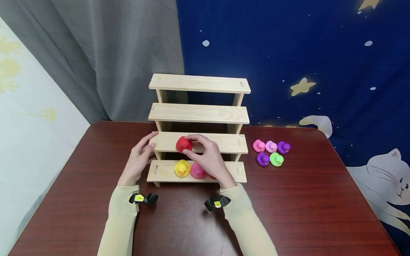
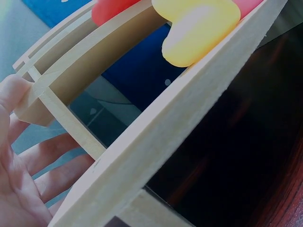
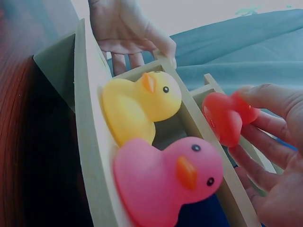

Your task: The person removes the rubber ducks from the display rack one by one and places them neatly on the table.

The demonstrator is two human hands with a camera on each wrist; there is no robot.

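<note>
My right hand (image 1: 209, 156) holds a red rubber duck (image 1: 184, 144) between thumb and fingers, at the second step from the bottom of a wooden step shelf (image 1: 221, 142). In the right wrist view, the fingertips lie along the red duck (image 3: 227, 118). At the shelf's left end is my left hand (image 1: 137, 161), its fingers spread and fairly straight. Its thumb touches the end of that same step in the left wrist view. On the lowest step sit a yellow duck (image 1: 182, 168) and a pink duck (image 1: 197, 171); a red thing (image 1: 211, 176) beside them is mostly hidden by my right wrist.
Several small ducks lie on the dark table right of the shelf: pink (image 1: 258, 146), lilac (image 1: 271, 146), purple (image 1: 263, 159) and green (image 1: 276, 159). The two upper steps (image 1: 198, 113) rise behind my hands. A grey curtain (image 1: 128, 60) and blue star-patterned cloth (image 1: 256, 53) hang behind the table.
</note>
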